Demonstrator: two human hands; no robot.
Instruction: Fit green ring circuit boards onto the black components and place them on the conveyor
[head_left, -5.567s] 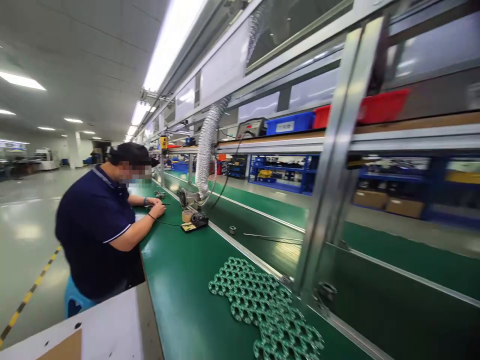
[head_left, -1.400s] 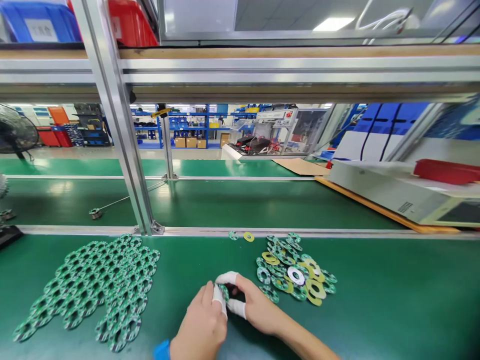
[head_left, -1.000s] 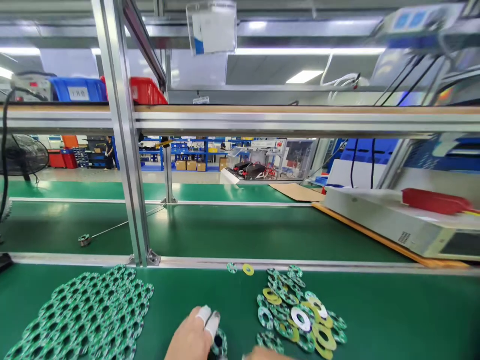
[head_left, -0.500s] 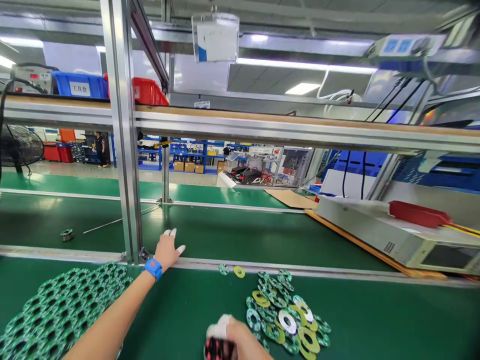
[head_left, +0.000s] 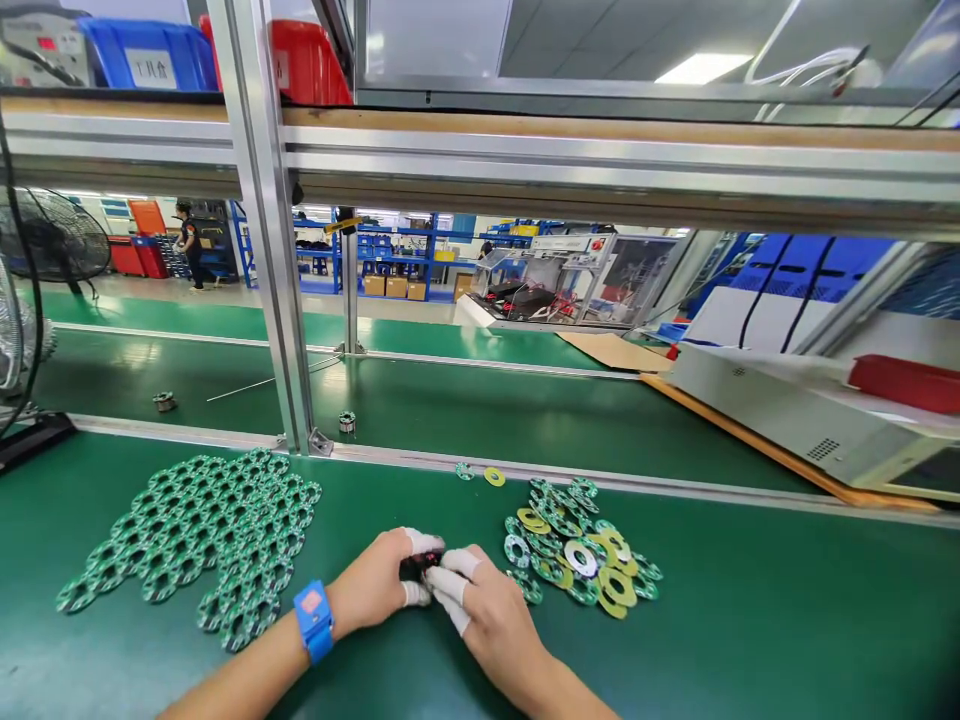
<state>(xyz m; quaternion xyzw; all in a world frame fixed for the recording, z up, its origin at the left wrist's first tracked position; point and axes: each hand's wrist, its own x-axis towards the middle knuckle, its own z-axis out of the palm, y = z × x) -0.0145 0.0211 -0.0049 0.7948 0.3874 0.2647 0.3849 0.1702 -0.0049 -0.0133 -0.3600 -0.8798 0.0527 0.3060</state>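
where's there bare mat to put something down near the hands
Bare green mat lies right of the loose ring pile, and a strip lies between the left panel of rings and the left hand. It is crowded where the right hand nears the pile.

My left hand (head_left: 375, 590) and right hand (head_left: 480, 620) meet on the bench (head_left: 750, 620). A sheet of joined rings (head_left: 202, 530) lies at nine o'clock, a heap of loose rings (head_left: 577, 545) at two, an upright post (head_left: 270, 230) at eleven.
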